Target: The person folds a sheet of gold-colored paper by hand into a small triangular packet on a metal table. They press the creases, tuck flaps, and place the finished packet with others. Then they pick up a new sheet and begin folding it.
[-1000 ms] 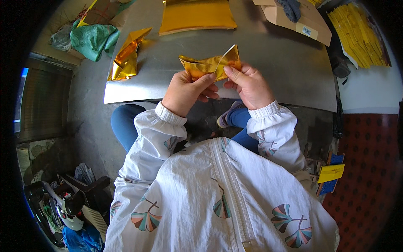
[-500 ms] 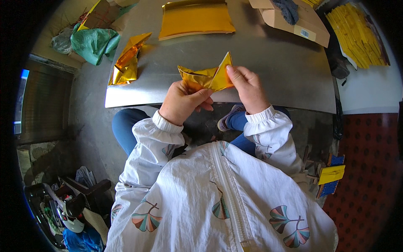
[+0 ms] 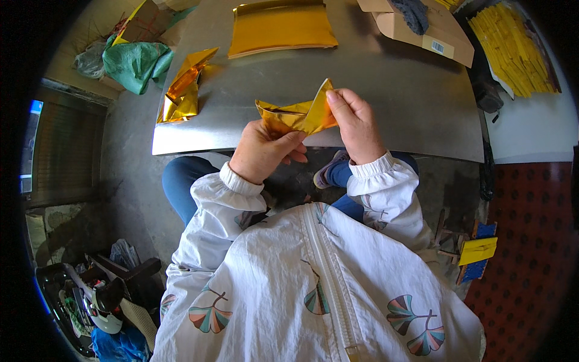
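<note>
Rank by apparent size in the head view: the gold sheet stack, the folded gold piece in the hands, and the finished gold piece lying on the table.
1. gold sheet stack, largest.
2. and 3. folded gold piece and finished gold piece: look alike, unranked.

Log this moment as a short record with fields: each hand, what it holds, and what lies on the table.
left hand: grips the left end of the gold foil sheet
right hand: pinches the sheet's raised right corner
sheet state: partly folded, held above the near table edge
table: grey, flat
stack of gold sheets: far side
folded gold pieces: left
cardboard box: far right
</note>
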### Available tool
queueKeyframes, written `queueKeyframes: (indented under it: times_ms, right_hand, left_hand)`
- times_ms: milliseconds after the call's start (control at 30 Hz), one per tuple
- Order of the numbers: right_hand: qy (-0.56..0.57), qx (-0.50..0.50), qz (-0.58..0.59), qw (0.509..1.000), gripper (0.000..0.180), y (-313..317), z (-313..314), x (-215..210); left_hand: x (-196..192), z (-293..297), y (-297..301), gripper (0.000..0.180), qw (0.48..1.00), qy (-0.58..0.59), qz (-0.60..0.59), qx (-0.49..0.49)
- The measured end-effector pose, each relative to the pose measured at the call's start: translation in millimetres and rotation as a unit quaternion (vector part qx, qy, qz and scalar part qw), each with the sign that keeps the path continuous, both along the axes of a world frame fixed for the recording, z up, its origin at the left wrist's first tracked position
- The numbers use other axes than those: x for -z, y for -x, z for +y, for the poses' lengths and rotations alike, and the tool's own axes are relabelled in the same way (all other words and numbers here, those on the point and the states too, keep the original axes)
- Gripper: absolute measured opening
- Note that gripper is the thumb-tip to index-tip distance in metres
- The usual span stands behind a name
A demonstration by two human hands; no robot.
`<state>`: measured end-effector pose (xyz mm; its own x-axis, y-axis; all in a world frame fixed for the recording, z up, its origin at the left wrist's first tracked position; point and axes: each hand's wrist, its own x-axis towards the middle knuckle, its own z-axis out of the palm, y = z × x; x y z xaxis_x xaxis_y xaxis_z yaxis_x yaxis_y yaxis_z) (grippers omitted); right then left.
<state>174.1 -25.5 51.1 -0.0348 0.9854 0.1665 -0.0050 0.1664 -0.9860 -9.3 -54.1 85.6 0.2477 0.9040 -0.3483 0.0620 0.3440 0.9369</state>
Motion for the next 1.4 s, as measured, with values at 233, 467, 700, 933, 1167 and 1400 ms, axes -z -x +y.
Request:
queueKeyframes:
  times_ms: [233, 467, 700, 933, 1167, 1400]
  right_hand:
    - [0.058, -0.027, 0.113, 0.992, 0.028, 1.3, 1.7, 0.3]
    - [0.057, -0.037, 0.066, 0.995, 0.029, -0.6, -0.6, -7.7]
    - [0.003, 0.021, 0.088, 0.996, 0.034, 10.0, 4.0, -4.9]
    - [0.045, 0.069, 0.119, 0.989, 0.036, 16.0, 2.4, 2.1]
    - [0.153, -0.098, 0.075, 0.98, 0.036, -0.8, -13.7, 11.2]
    - [0.151, -0.134, 0.046, 0.978, 0.034, -6.5, -6.5, 14.1]
  left_hand:
    - [-0.4, 0.8, 1.0, 0.017, 1.0, -0.006, 0.015, 0.003]
    - [-1.1, 1.3, 5.6, 0.017, 1.0, 0.002, -0.002, -0.002]
    - [-2.0, 0.8, 3.7, 0.018, 1.0, 0.011, 0.005, 0.003]
    - [5.7, 4.7, 2.9, 0.018, 0.999, 0.028, -0.006, 0.016]
    - [16.4, 6.8, 5.3, 0.02, 0.999, 0.031, -0.005, 0.016]
    - [22.6, 8.6, 12.5, 0.041, 0.997, -0.05, -0.048, 0.026]
